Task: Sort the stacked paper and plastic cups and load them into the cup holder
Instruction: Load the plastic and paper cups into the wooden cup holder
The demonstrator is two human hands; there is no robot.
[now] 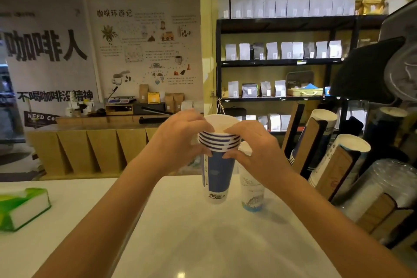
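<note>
1. Head view: my left hand [180, 137] and right hand [252, 144] pinch the rims of the blue paper cup stack [217, 165], held upright just above the white worktop [203, 244].
2. The stack looks light, thin-walled and easily crushed, so the stiffer rolled rims seem the safest hold.
3. A paler cup [252, 187] stands just beside it; the cup holder [334, 165] waits to the right.

- A coffee shop is showing here: a black metal shelf unit [279, 61] is displaying rows of white, grey and gold coffee bean bags [286, 3].
- Wall posters [144, 45] are carrying Chinese coffee lettering and drawings of cups and beans.
- A cup holder [334, 171] is standing at the white counter [203, 232], holding paper cups.
</note>
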